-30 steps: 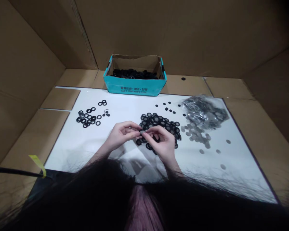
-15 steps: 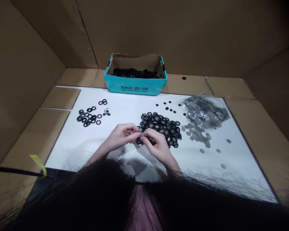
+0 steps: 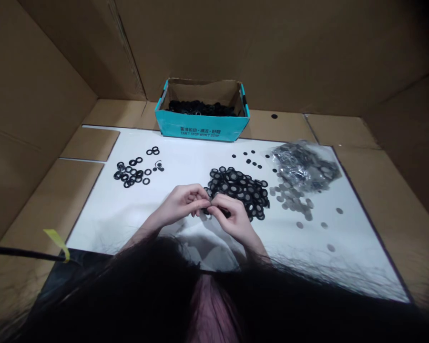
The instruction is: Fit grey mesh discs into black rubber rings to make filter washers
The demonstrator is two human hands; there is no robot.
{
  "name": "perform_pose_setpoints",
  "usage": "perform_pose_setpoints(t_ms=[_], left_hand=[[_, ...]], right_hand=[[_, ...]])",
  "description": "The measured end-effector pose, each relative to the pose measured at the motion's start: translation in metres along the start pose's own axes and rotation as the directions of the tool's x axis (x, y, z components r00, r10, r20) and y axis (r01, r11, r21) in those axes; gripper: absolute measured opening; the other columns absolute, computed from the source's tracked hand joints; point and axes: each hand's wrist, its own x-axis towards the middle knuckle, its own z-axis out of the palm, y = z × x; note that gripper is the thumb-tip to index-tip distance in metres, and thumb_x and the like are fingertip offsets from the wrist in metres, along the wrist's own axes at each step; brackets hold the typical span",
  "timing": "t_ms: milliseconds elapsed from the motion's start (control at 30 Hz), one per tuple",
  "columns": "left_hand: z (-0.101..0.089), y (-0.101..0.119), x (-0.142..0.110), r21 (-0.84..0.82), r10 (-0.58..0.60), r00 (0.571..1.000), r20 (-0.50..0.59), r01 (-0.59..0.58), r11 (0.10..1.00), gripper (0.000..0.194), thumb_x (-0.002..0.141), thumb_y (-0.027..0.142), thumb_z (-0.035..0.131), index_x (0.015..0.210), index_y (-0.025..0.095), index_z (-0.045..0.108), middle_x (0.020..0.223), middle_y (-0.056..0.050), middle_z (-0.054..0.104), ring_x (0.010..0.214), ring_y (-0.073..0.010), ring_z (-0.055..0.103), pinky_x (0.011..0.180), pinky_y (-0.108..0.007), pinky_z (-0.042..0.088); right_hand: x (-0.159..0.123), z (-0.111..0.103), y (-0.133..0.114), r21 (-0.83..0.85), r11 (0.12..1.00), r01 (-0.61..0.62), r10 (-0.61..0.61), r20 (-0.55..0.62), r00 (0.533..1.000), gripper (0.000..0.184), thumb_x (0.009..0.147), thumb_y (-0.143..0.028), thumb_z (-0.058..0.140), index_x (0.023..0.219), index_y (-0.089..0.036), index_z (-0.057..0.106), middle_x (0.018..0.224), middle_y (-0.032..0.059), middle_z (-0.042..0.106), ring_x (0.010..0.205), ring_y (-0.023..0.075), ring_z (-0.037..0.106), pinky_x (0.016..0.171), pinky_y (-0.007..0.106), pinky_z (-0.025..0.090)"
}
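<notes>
My left hand (image 3: 186, 204) and my right hand (image 3: 233, 215) meet fingertip to fingertip low over the white tabletop (image 3: 121, 219). Both are closed in a pinch. A small grey disc showed between their tips half a second ago; the fingers now cover it almost wholly. Whether a black ring is in the grip too, I cannot tell. Just beyond and to the right of the fingers lies a heap of black rings with grey centres (image 3: 241, 190), partly behind my right hand.
Loose black rings (image 3: 127, 177) lie at the left, near small black discs (image 3: 161, 169). Grey discs (image 3: 295, 205) spread at the right beside a clear plastic bag (image 3: 303, 166). A turquoise box (image 3: 202, 127) of black pieces stands at the back. Cardboard walls (image 3: 271, 52) enclose the table.
My fingertips have closed further together, and the grey disc that showed between them is now hidden. Both hands stay at nearly the same place; the heaps look unchanged.
</notes>
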Motion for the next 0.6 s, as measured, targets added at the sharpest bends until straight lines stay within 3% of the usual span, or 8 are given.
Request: perform_pose_setpoints(t_ms=[167, 367, 600], left_hand=[[-0.0001, 0.0042, -0.0018, -0.027, 0.004, 0.999, 0.046, -0.003, 1.0, 0.024, 0.084, 0.033, 0.069, 0.088, 0.012, 0.061, 0.063, 0.0, 0.062, 0.054, -0.0088, 0.06, 0.054, -0.018, 0.046], [0.0019, 0.0035, -0.0013, -0.023, 0.074, 0.997, -0.012, -0.075, 0.997, 0.022, 0.084, 0.03, 0.07, 0.097, 0.014, 0.062, 0.075, 0.0, 0.062, 0.062, -0.0086, 0.062, 0.062, -0.02, 0.049], [0.0071, 0.0005, 0.0034, -0.073, 0.065, 0.996, -0.053, -0.069, 0.995, 0.022, 0.086, 0.034, 0.065, 0.09, 0.014, 0.057, 0.078, 0.0, 0.059, 0.065, -0.0087, 0.06, 0.061, -0.019, 0.05]], right_hand=[[-0.0011, -0.0017, 0.0014, 0.059, 0.998, 0.01, -0.01, 0.002, 1.0, 0.029, 0.092, -0.032, 0.052, 0.065, -0.02, 0.056, 0.061, 0.0004, 0.055, 0.06, 0.0138, 0.051, 0.057, 0.028, 0.041], [0.0005, -0.0029, -0.0002, 0.027, 1.0, -0.004, 0.005, -0.023, 1.0, 0.029, 0.092, -0.029, 0.051, 0.064, -0.021, 0.052, 0.061, -0.0001, 0.053, 0.06, 0.0137, 0.05, 0.057, 0.028, 0.04], [-0.0018, -0.0001, -0.0013, -0.051, 0.999, 0.005, -0.008, -0.077, 0.997, 0.011, 0.088, -0.02, 0.056, 0.077, -0.02, 0.057, 0.071, 0.0004, 0.056, 0.065, 0.0136, 0.051, 0.061, 0.028, 0.041]])
